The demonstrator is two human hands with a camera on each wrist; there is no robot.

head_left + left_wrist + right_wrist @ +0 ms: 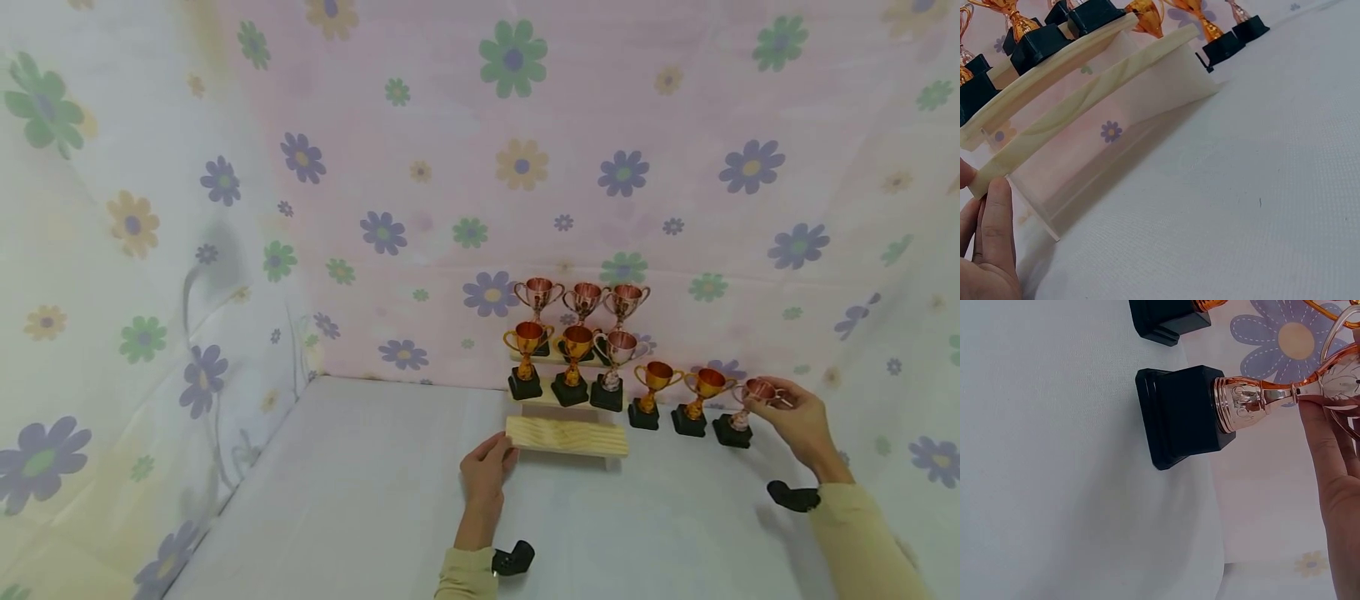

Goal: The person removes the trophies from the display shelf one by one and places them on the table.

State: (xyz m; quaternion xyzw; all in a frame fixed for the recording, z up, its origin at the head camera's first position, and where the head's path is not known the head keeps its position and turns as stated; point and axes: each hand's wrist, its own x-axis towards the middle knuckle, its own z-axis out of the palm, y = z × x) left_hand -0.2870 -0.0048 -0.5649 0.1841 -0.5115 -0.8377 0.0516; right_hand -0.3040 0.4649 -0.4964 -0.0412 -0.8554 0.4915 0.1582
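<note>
Six trophies point(577, 341) stand on the wooden rack point(566, 435), and two gold ones point(657, 377) just right of it. Your right fingers point(1322, 447) grip a rose-gold trophy point(1235, 409) farther right of the rack; your left fingers point(997, 219) pinch the rack's lowest step point(1085, 103) at its left end.

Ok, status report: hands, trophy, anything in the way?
Left hand grips lowest shelf at left end. Right hand holds rightmost trophy at its cup. Two gold trophies stand between it and shelf.

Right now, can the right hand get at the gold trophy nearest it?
Probably not yet: the right hand grips the copper-coloured trophy, which also stands between it and the gold trophy.
</note>
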